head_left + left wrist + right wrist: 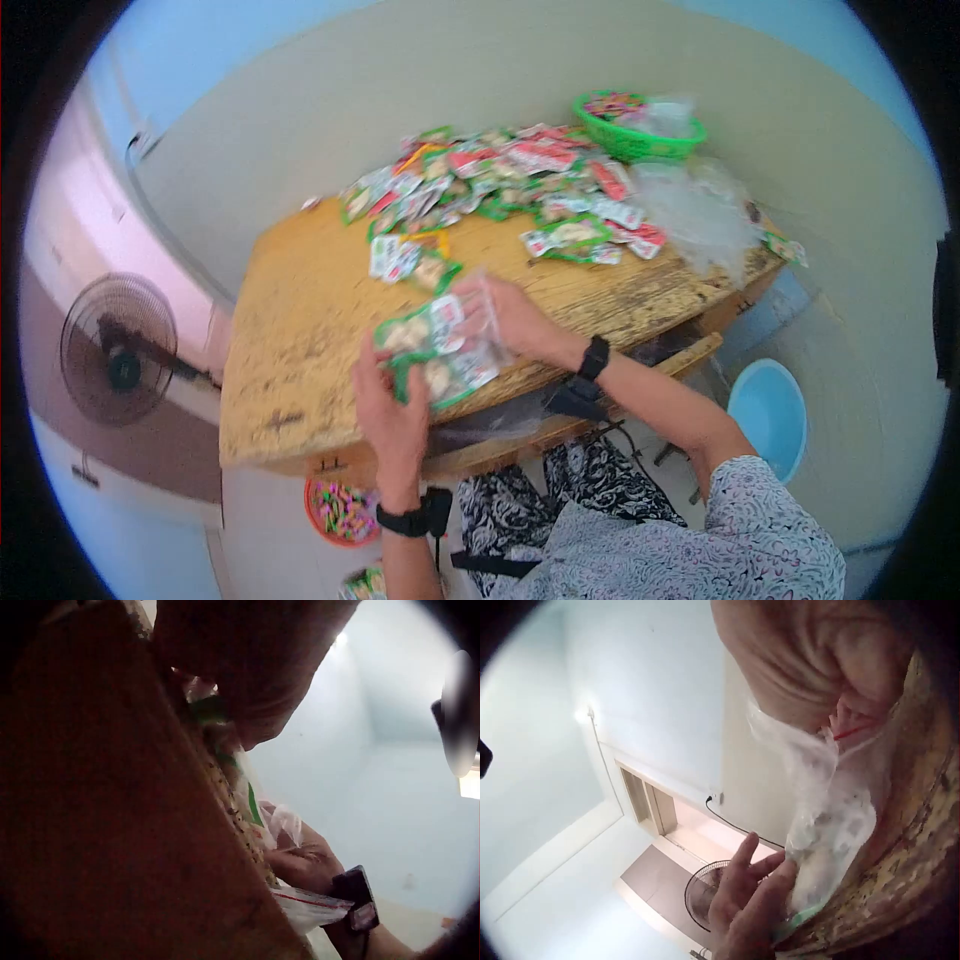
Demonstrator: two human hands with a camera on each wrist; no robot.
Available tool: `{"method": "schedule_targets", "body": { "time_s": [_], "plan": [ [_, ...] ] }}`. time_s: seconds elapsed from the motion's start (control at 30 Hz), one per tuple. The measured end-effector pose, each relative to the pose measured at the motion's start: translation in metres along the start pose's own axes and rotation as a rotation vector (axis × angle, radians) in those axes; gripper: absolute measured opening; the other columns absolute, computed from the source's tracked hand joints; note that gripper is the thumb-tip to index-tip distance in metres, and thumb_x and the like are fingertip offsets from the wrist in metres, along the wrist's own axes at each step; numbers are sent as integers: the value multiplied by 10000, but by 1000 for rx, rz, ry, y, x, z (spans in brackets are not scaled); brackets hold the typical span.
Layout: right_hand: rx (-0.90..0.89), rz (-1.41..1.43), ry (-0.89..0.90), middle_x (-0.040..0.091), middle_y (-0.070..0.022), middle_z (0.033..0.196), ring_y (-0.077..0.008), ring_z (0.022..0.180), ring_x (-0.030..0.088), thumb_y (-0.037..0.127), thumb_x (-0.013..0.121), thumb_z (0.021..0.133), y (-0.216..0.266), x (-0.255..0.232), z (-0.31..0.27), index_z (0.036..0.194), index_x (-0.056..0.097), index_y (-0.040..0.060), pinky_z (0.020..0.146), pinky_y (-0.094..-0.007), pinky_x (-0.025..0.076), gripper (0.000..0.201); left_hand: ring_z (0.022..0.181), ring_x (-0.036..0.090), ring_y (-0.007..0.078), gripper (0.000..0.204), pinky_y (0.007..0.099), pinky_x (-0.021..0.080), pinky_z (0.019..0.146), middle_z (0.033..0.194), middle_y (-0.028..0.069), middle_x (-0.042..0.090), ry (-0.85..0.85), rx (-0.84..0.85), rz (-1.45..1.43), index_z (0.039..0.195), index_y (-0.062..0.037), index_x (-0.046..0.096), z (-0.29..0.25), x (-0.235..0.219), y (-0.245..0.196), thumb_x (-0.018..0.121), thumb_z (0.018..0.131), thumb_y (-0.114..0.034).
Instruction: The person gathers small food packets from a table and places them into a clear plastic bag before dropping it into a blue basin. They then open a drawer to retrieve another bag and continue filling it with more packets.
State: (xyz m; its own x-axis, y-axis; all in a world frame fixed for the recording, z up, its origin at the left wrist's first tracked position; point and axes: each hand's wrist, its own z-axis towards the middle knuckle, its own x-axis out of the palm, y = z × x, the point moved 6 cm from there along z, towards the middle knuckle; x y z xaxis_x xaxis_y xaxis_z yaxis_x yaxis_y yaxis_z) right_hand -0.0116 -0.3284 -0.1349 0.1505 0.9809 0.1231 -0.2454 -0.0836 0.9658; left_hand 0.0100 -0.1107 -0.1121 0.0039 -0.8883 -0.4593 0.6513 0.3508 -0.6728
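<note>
Two green-edged food packets (405, 335) lie side by side at the table's front, the lower one at least partly within a clear plastic bag (487, 335). The left hand (395, 415) touches their left side, thumb and fingers spread and fairly straight. From the right, the right hand (515, 318) reaches into the bag's mouth, its fingertips hard to make out through the film. In the right wrist view the bag (817, 787) with a red line hangs around the right hand (817, 660), and the left hand's fingers (754, 889) touch its far end.
A heap of packets (510, 175) covers the back of the wooden table (300, 340). Behind right are a green basket (635, 140) and clear bags (700, 215). Another packet pair (410, 262) lies beyond the hands. Around the table are a fan (120, 345), blue basin (768, 415) and red-rimmed basket (315, 520).
</note>
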Motion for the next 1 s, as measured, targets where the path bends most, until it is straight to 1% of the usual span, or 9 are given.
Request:
{"method": "schedule_targets", "body": {
  "time_s": [0.1, 0.13, 0.33, 0.43, 0.53, 0.63, 0.67, 0.77, 1.0],
  "plan": [
    [-90, -134, 14, 705, -87, 925, -170, 835, 708, 19, 702, 907, 11, -14, -7, 1085, 640, -18, 686, -339, 620, 192, 891, 542, 174, 731, 315, 490, 793, 1144, 88, 584, 2, -20, -33, 1535, -43, 426, -2, 0, 7, 707, 861, -8],
    [-37, -242, 35, 715, -93, 1018, -184, 947, 724, 24, 687, 941, 12, -22, -11, 1147, 636, -43, 825, -322, 611, 224, 888, 544, 189, 736, 325, 488, 799, 1133, 96, 591, 0, -44, -49, 1531, -40, 430, -2, 0, 11, 712, 851, -12],
    [87, -180, -155, 708, -90, 902, -157, 743, 726, 35, 639, 949, 56, -73, -49, 1018, 640, -31, 635, -301, 611, 95, 905, 506, 178, 749, 329, 451, 819, 1148, 88, 572, 5, -81, -109, 1530, -15, 422, -4, -1, 9, 717, 842, 8],
    [19, -283, -235, 712, -94, 938, -150, 730, 731, 72, 623, 992, 70, -119, -51, 1091, 643, -3, 597, -266, 584, 126, 918, 506, 183, 746, 338, 451, 828, 1144, 90, 571, -11, -74, -99, 1528, -15, 423, -5, -1, 7, 717, 843, 5],
    [-17, -396, -353, 702, -88, 874, -153, 716, 717, 62, 641, 951, 88, -159, -41, 1025, 645, -3, 572, -298, 564, 99, 929, 507, 190, 744, 346, 449, 835, 1146, 94, 572, -10, -81, -85, 1528, -14, 422, -6, 0, 9, 716, 844, 0],
    [-218, -793, -375, 704, -107, 862, -187, 724, 713, 88, 669, 917, 83, -208, -8, 1046, 650, 14, 605, -333, 546, 149, 927, 511, 197, 748, 353, 451, 839, 1146, 100, 575, -19, -56, -87, 1527, -12, 420, -7, -1, 12, 715, 840, -1],
    [-218, -995, -432, 716, -127, 922, -265, 849, 712, 80, 662, 872, 89, -213, -1, 1064, 654, 33, 736, -407, 547, 198, 926, 514, 198, 751, 352, 453, 840, 1145, 102, 577, -17, -59, -97, 1527, -11, 420, -7, -1, 12, 715, 837, 0],
    [-222, -1292, -528, 724, -136, 1028, -326, 983, 682, 68, 648, 840, 97, -217, 21, 1099, 673, 62, 858, -450, 530, 260, 923, 521, 200, 756, 349, 457, 839, 1142, 109, 580, -16, -71, -120, 1525, -9, 421, -7, -2, 11, 716, 829, 1],
    [-311, -1612, -529, 718, -144, 1102, -364, 1052, 645, 60, 653, 827, 63, -232, 78, 1246, 701, 129, 896, -485, 518, 427, 928, 531, 186, 753, 336, 466, 827, 1153, 106, 580, -14, -84, -107, 1524, 4, 422, -5, -4, 11, 726, 835, -15]
  ]
}}
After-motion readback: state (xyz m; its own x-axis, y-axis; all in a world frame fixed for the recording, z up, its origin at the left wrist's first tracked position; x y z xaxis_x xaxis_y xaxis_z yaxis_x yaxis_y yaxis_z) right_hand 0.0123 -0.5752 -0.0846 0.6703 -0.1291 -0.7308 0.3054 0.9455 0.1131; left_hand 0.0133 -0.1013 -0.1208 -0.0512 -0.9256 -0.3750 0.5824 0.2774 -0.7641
